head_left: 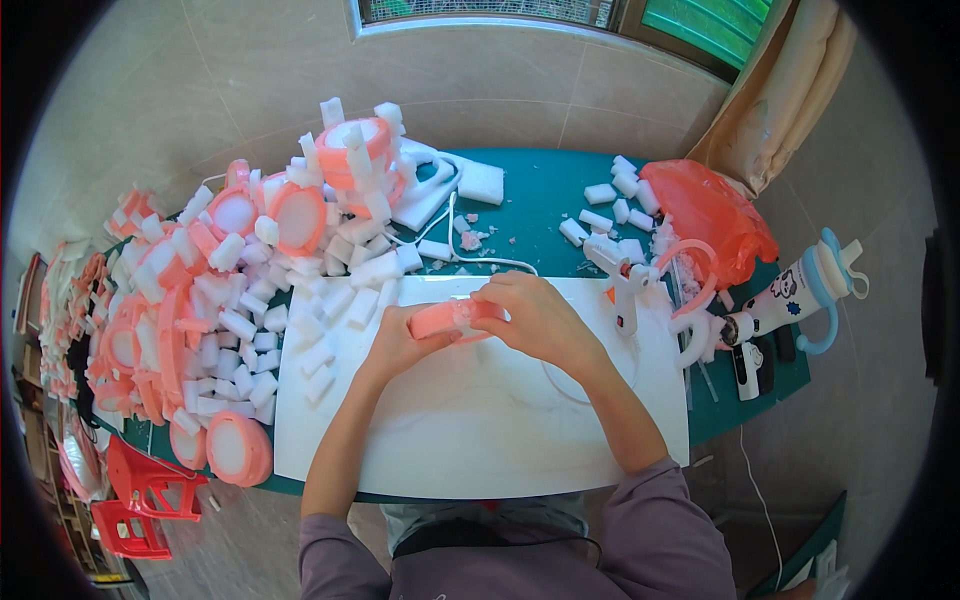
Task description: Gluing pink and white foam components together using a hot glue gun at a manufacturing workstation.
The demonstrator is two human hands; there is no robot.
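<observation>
A curved pink foam ring (pixel 440 319) is held above the white board (pixel 480 430), seen nearly edge-on. My left hand (pixel 393 345) grips its left side, with the thumb along the near edge. From the right, my right hand (pixel 538 312) closes its fingers over the ring's other side and hides part of it. A pale patch shows on the foam between the hands. Right of my right hand, a white glue gun (pixel 622 280) lies at the board's far right corner, apart from my fingers.
White foam blocks (pixel 238 323) and pink foam rings with white centres (pixel 298 220) are heaped at left. At the right are a red plastic bag (pixel 708 215), a white-and-blue bottle (pixel 790 295) and several foam blocks (pixel 600 194). A white cable (pixel 480 262) crosses the green table (pixel 545 185).
</observation>
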